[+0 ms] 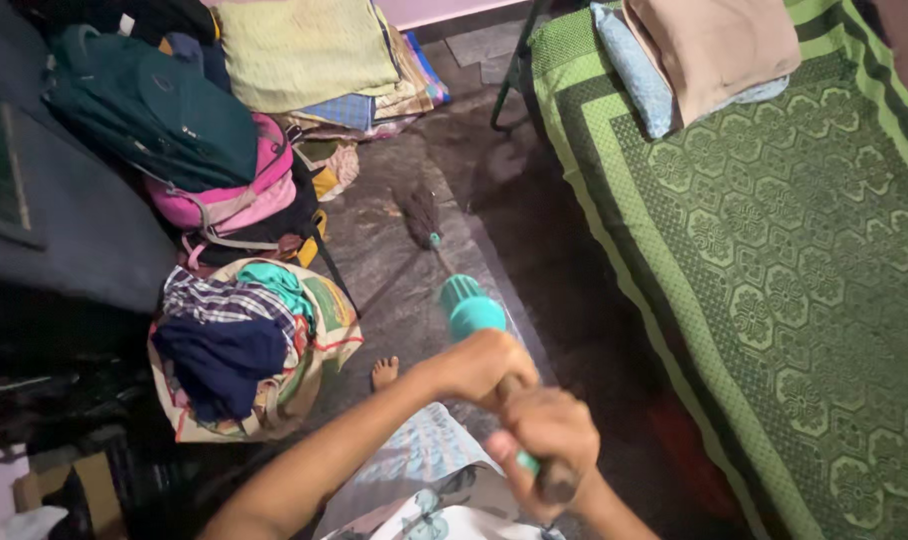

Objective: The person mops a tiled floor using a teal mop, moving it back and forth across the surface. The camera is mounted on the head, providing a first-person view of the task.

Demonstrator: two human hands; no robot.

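just dark floor (394, 270) beside green bed (774, 250)

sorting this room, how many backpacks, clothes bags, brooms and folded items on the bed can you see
backpacks: 2, teal and pink
clothes bag: 1
broom, gripped by left hand and right hand: 1
folded items on bed: 2, blue and beige
total: 6

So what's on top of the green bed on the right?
On the green bed lie a folded tan cloth over a light blue pillow. Most of the pillow is covered.
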